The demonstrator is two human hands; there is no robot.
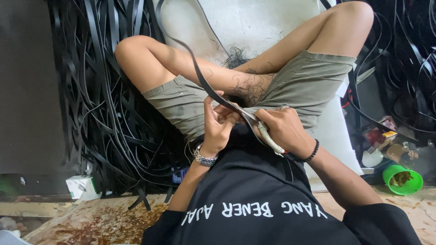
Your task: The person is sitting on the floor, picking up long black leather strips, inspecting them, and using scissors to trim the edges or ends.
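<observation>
I sit cross-legged on the floor in olive shorts and a black shirt. My left hand (218,122), with a metal watch at the wrist, pinches a long black rubber strip (195,63) that runs up and away over my left knee. My right hand (284,129), with a ring and a black bead bracelet, grips a pair of scissors with pale handles (268,138). The scissor blades meet the strip just in front of my left fingers, over my lap.
A big tangle of black strips (104,104) lies to my left, and more are piled at the upper right (404,59). A white sheet (254,22) lies under my legs. A small white box (81,186) sits left, a green cup (402,180) and packets at right.
</observation>
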